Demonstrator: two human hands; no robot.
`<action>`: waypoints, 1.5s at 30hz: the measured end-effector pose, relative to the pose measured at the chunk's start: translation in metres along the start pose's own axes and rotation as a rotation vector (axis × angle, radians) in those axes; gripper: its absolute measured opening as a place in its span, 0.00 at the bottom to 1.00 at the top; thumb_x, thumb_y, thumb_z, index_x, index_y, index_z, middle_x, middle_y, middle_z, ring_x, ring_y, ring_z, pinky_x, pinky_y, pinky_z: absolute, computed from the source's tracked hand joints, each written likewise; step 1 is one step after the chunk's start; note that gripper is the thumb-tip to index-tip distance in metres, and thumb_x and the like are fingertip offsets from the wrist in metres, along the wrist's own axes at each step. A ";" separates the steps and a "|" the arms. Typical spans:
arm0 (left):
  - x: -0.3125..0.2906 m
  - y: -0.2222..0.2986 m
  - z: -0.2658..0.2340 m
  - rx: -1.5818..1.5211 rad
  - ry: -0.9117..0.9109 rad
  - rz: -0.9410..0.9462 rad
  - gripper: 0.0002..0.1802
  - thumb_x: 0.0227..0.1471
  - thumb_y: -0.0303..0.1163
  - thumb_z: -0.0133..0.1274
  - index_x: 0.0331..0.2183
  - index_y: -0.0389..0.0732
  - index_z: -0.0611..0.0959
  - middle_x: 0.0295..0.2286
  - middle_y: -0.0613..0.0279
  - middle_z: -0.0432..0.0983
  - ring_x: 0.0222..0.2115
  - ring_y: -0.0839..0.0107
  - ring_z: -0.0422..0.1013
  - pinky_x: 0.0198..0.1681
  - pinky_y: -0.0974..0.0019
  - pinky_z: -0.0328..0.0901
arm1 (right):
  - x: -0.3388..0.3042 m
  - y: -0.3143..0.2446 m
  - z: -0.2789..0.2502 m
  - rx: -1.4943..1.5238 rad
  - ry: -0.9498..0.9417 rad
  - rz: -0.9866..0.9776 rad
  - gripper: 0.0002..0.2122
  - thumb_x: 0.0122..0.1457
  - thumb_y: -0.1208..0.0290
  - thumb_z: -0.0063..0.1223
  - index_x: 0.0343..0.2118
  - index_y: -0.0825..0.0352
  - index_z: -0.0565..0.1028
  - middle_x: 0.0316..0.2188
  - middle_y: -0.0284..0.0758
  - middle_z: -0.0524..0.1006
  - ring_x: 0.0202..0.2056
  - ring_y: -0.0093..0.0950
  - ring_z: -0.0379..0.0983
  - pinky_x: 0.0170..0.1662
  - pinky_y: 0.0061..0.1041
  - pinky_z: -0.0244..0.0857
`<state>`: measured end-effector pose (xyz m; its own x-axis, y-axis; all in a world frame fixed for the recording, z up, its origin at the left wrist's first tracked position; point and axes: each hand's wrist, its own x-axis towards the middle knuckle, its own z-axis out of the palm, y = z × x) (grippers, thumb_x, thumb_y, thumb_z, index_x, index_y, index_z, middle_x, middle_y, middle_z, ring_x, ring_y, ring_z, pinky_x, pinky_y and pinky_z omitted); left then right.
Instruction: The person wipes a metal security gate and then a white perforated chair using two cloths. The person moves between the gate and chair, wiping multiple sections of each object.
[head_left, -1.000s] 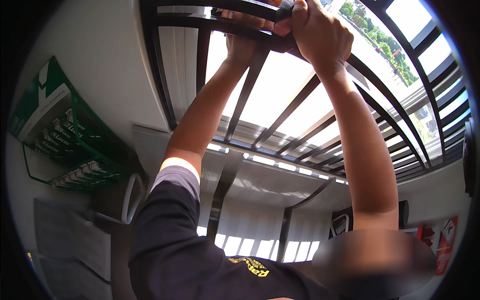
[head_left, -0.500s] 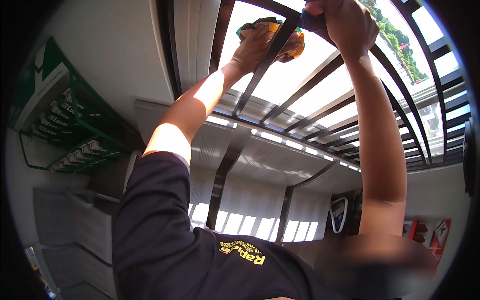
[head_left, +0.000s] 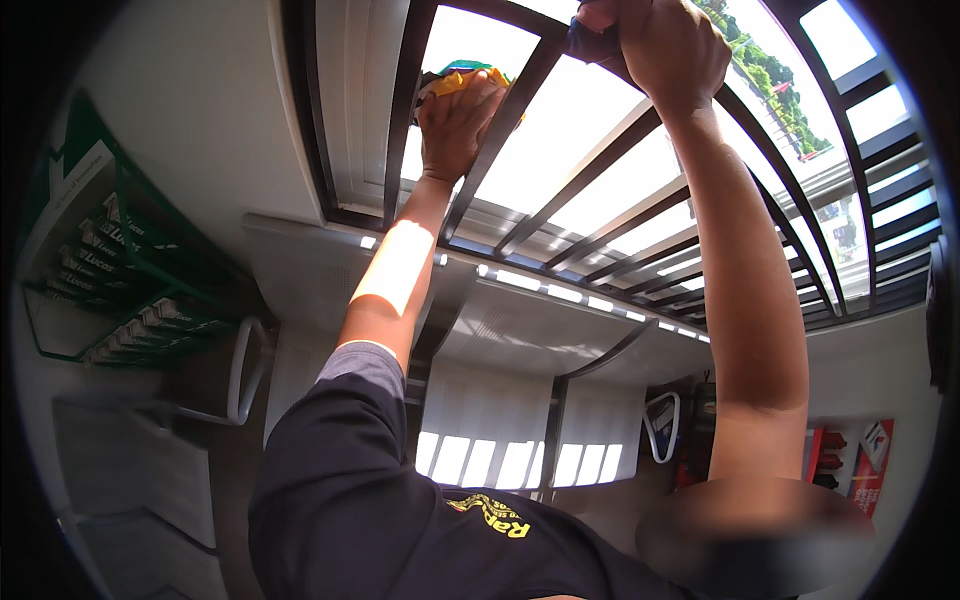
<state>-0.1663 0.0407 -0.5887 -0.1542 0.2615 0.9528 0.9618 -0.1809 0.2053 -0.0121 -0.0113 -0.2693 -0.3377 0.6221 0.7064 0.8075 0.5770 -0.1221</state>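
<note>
**Left hand (head_left: 460, 125) on multicoloured cloth (head_left: 460, 82), right hand (head_left: 675, 55) on black grille (head_left: 580, 183)**

The left hand reaches through the black grille near its upper left, fingers laid over the bunched cloth behind it; whether they clasp it, I cannot tell. The right hand is clenched on the grille's upper bar. Behind the grille is 1 bright window (head_left: 560, 125); below it, grey seating (head_left: 485, 385); to its left, 1 green rack (head_left: 140, 290).
</note>
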 end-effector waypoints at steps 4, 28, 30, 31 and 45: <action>0.024 0.001 -0.010 0.068 0.183 -0.031 0.23 0.62 0.42 0.55 0.58 0.59 0.79 0.62 0.65 0.68 0.60 0.59 0.63 0.62 0.50 0.57 | 0.002 0.007 0.012 -0.060 0.144 -0.069 0.23 0.70 0.51 0.32 0.56 0.57 0.75 0.27 0.26 0.85 0.36 0.34 0.83 0.49 0.34 0.71; -0.159 -0.012 -0.015 -0.013 -0.327 -0.484 0.23 0.58 0.31 0.59 0.54 0.44 0.74 0.52 0.49 0.70 0.55 0.45 0.68 0.63 0.47 0.63 | 0.002 -0.001 0.001 -0.416 0.087 -0.140 0.14 0.67 0.56 0.43 0.49 0.55 0.75 0.28 0.25 0.83 0.26 0.25 0.81 0.31 0.22 0.75; -0.142 0.004 -0.010 -0.078 -0.278 -0.566 0.24 0.54 0.37 0.63 0.51 0.42 0.78 0.44 0.51 0.79 0.47 0.51 0.76 0.50 0.52 0.72 | -0.001 0.011 0.001 -0.420 0.092 -0.196 0.15 0.68 0.56 0.42 0.50 0.56 0.75 0.28 0.26 0.84 0.26 0.28 0.81 0.31 0.25 0.75; -0.133 0.011 -0.009 -0.158 -0.342 -0.719 0.24 0.53 0.39 0.65 0.49 0.41 0.80 0.40 0.51 0.82 0.43 0.53 0.79 0.46 0.54 0.73 | 0.000 0.014 0.000 -0.367 0.079 -0.196 0.16 0.68 0.55 0.41 0.50 0.56 0.75 0.28 0.26 0.84 0.26 0.29 0.81 0.31 0.27 0.75; -0.008 0.005 -0.034 -0.731 -0.812 -1.280 0.26 0.59 0.49 0.56 0.45 0.34 0.82 0.35 0.48 0.85 0.33 0.62 0.83 0.39 0.65 0.75 | 0.002 0.019 0.020 -0.367 0.276 -0.185 0.22 0.69 0.53 0.35 0.55 0.56 0.78 0.17 0.31 0.81 0.20 0.32 0.81 0.24 0.35 0.74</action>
<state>-0.1681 0.0052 -0.5877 -0.3266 0.9231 -0.2032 -0.0160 0.2096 0.9777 -0.0073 0.0118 -0.2840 -0.3909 0.3345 0.8575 0.8799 0.4093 0.2415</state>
